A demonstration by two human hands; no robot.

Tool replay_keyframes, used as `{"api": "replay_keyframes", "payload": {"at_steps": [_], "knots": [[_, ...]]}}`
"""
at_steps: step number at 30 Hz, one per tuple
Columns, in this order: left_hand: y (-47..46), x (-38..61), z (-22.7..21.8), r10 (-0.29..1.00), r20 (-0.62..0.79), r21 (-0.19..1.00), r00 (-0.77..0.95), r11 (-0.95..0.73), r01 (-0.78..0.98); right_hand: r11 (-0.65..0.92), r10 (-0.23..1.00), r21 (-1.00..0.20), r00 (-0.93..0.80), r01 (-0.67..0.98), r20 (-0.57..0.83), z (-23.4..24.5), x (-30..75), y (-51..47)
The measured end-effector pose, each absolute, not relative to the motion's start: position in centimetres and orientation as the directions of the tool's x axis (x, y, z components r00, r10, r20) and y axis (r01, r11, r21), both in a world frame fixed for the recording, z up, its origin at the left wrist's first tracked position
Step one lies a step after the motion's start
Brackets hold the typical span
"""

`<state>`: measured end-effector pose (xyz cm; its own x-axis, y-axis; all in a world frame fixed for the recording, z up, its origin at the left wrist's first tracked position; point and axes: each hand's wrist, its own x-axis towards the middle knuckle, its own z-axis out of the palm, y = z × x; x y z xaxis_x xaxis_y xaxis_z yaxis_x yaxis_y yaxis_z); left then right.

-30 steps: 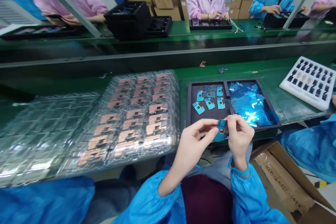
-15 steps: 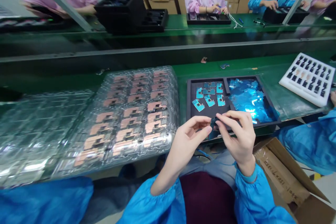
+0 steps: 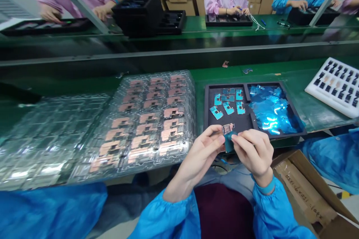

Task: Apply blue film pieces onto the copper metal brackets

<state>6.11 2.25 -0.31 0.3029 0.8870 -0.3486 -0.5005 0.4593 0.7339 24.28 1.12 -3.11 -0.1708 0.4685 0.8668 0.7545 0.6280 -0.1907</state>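
My left hand [image 3: 209, 143] is closed on a small circuit board [image 3: 227, 128], pinched between thumb and fingertips, its metal parts showing upward. A dark teal-blue protective film [image 3: 229, 142] hangs at the board's near side. My right hand [image 3: 255, 149] pinches the film's edge with thumb and forefinger. Both hands are above the near edge of a black tray [image 3: 206, 110]. Its left compartment holds several blue-covered boards [image 3: 228, 108]; a heap of shiny blue film pieces [image 3: 267, 108] lies in the right one.
Left of the tray stands a stack of clear blister trays [image 3: 193, 119] with copper-coloured boards. More clear trays [image 3: 56, 138] lie farther left. A white holder [image 3: 322, 95] with black parts is at the right, an open cardboard box [image 3: 305, 190] below. Co-workers sit across the bench.
The circuit board has turned into view in my left hand, with the blue film angled away from it. My right hand has lowered slightly. The camera view has shifted a little left.
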Motion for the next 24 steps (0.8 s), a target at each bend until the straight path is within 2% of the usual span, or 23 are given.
{"api": "replay_keyframes", "payload": {"at_steps": [6, 13, 20, 22, 24], "knots": [[2.6, 6.0, -0.1, 0.881, -0.359, 0.665, 0.307, 0.472, -0.579, 0.686, 0.471, -0.168, -0.256, 0.708, 0.844, -4.0, 24.8, 0.5], [3.0, 5.6, 0.7, 0.913, -0.344, 0.702, 0.218, 0.405, -0.586, 0.726, 0.443, -0.170, -0.264, 0.666, 0.857, -4.1, 24.8, -0.2], [3.2, 5.4, 1.9, 0.938, -0.321, 0.705, 0.131, 0.329, -0.628, 0.745, 0.377, -0.252, -0.079, 0.617, 0.923, -5.7, 24.8, -1.2], [3.5, 4.7, 2.1, 0.954, -0.292, 0.732, 0.065, 0.267, -0.627, 0.709, 0.354, -0.287, 0.028, 0.644, 0.935, -6.0, 25.4, -1.0], [3.7, 3.3, 2.5, 0.970, -0.241, 0.795, -0.020, 0.185, -0.578, 0.597, 0.287, -0.320, 0.176, 0.736, 0.942, -6.1, 26.6, -0.1]]}}
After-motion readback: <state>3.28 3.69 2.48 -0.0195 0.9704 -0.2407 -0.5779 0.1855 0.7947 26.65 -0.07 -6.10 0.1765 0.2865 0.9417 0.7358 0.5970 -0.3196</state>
